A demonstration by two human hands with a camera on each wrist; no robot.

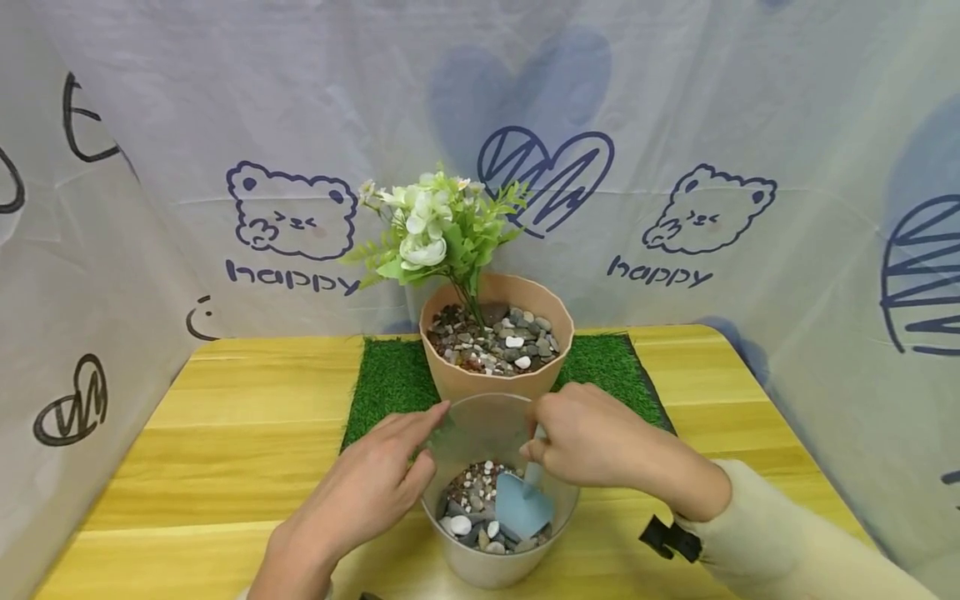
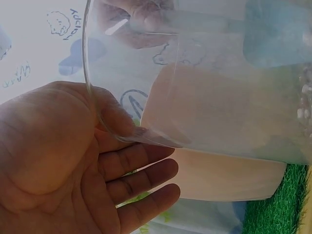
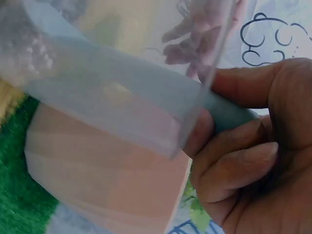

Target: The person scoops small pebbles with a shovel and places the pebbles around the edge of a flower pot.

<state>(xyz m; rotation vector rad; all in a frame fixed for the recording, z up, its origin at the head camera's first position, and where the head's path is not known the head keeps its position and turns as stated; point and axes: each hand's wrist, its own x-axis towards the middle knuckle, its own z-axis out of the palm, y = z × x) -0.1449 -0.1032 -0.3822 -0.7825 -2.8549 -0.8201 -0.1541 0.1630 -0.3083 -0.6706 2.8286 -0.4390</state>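
My right hand point(image 1: 581, 437) grips the light handle of a small blue shovel point(image 1: 523, 506), with fingers curled round it at the container's upper right rim. The shovel's blade reaches down into a clear plastic container point(image 1: 480, 571), onto mixed pebbles point(image 1: 474, 492), some of them white. At the container's left rim, my left hand point(image 1: 367, 479) rests its thumb and index finger, set apart. In the left wrist view its other fingers point(image 2: 146, 187) extend straight beside the wall.
Behind the container stands a peach flowerpot point(image 1: 495, 382) with stones and white artificial flowers point(image 1: 427, 221). It sits on a green turf mat point(image 1: 390, 375) on the wooden table point(image 1: 247, 433). A printed cloth point(image 1: 405, 100) surrounds the back and sides.
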